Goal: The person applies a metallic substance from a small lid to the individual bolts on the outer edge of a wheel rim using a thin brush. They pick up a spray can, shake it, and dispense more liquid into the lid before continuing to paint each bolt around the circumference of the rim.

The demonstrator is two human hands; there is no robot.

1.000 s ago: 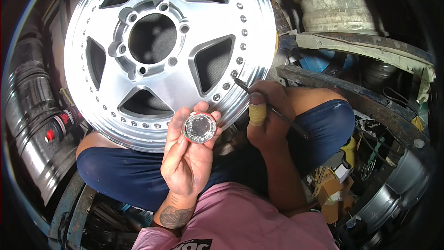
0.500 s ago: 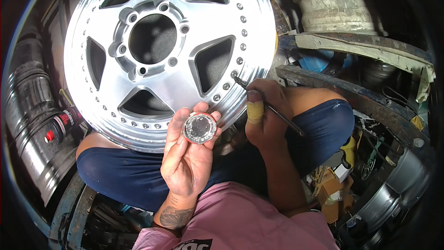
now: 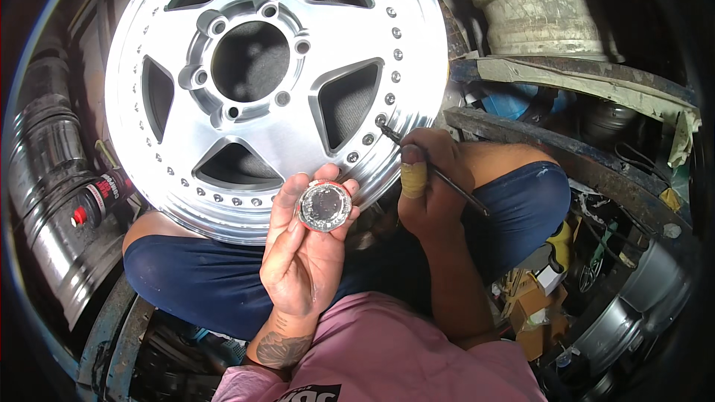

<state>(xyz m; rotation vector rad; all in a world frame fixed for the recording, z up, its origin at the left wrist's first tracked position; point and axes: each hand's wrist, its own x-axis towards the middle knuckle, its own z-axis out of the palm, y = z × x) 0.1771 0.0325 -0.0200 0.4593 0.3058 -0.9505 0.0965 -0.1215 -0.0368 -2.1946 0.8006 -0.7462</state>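
Observation:
A large silver alloy wheel (image 3: 283,123) with five broad spokes stands in front of my lap, dark bolts ringing its rim. My left hand (image 3: 304,253) is closed round a small red-rimmed round cap (image 3: 325,205), its inside smeared with dark and grey paint. My right hand (image 3: 438,175), with yellow tape around one finger, grips a thin dark paintbrush (image 3: 463,196). The brush's dark tip meets a rim bolt (image 3: 380,120) on the lower right of the wheel, or lies just beside it. The wheel's lower edge is partly behind my left fingers.
A bottle with a red cap (image 3: 88,212) lies at the left beside a shiny metal cylinder (image 3: 48,179). Worn rims (image 3: 532,11) are stacked at the far right, above metal frame bars (image 3: 566,138). A cardboard box (image 3: 532,313) and another silver rim (image 3: 633,313) sit lower right.
The wheel appears slightly farther right in view. Both hands have shifted a little to the right with the cap and paintbrush, and the brush tip stays at the same bolt.

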